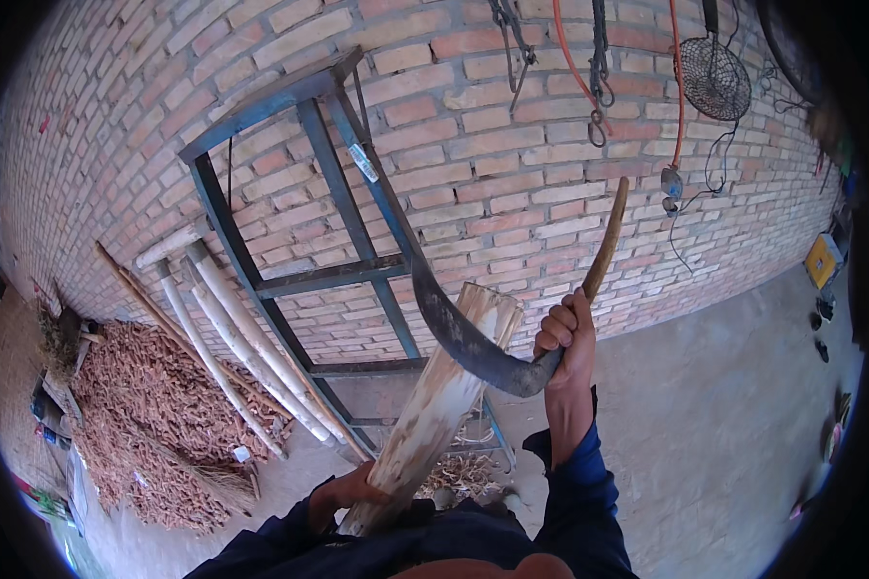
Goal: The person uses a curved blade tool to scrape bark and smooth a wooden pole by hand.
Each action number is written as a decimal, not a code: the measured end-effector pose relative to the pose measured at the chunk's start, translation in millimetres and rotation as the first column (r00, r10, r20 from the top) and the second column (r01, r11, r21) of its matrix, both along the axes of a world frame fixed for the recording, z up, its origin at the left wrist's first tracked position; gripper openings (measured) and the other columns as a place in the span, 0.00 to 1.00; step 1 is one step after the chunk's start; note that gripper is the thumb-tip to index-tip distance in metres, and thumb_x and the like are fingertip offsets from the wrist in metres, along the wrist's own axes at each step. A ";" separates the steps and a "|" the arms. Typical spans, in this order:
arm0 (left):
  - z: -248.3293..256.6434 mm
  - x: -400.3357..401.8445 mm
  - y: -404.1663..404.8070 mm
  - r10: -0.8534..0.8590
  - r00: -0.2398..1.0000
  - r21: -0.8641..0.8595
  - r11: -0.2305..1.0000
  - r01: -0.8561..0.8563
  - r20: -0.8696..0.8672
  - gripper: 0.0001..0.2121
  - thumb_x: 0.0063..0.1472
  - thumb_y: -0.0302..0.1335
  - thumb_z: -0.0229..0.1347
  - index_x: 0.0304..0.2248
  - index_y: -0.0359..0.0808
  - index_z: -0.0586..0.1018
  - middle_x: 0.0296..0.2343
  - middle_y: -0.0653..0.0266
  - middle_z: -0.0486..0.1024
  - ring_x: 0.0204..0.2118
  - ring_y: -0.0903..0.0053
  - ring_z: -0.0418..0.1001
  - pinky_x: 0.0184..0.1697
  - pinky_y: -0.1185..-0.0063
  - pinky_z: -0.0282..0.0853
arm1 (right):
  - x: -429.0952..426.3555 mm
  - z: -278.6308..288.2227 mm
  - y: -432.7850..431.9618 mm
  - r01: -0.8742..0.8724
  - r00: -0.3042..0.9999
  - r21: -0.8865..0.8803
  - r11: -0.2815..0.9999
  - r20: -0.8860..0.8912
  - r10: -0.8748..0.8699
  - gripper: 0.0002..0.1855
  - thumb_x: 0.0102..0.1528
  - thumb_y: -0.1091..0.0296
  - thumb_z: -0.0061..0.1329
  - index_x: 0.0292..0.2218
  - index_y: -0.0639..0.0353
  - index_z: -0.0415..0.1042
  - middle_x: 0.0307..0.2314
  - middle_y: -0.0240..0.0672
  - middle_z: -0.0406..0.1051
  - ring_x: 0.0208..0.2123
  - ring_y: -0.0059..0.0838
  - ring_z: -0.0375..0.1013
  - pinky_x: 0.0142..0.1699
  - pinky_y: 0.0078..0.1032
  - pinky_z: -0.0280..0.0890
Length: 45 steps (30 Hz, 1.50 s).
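My right hand (pixel 568 336) grips a large sickle-like tool near the base of its handle. Its brown wooden handle (pixel 610 231) rises above my fist. The broad dark curved blade (pixel 471 344) sweeps left across the upper part of a thick peeled log (pixel 427 412); whether it touches the wood I cannot tell. My left hand (pixel 351 488) holds the log's lower end close to my body. The log tilts up and away to the right, its pale surface streaked with brown. Its top end (pixel 496 300) looks rough and splintered.
A metal frame (pixel 351 271) leans against the brick wall (pixel 420 137). Several whitish poles (pixel 261 347) stand left of it, beside a heap of corncobs (pixel 145 427). Wood shavings (pixel 460 474) lie on the concrete floor (pixel 702 434). Chains (pixel 599 58) and a wire strainer (pixel 713 76) hang above.
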State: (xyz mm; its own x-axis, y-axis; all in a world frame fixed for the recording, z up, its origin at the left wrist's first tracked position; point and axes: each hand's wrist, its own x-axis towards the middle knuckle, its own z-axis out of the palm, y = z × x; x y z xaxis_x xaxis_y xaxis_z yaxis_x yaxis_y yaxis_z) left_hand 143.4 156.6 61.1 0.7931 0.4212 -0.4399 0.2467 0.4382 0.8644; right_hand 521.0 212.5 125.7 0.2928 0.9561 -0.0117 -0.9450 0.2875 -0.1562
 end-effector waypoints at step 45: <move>-31.0 -12.5 0.1 0.010 0.997 0.095 0.995 -0.003 -0.075 0.35 0.42 0.38 0.64 0.49 0.28 0.67 0.39 0.59 0.73 0.42 0.74 0.69 0.49 0.76 0.62 | 24.7 30.3 13.6 0.159 0.975 -0.039 0.987 0.162 -0.150 0.14 0.59 0.56 0.41 0.25 0.48 0.56 0.11 0.16 0.44 0.11 0.09 0.45 0.15 0.12 0.43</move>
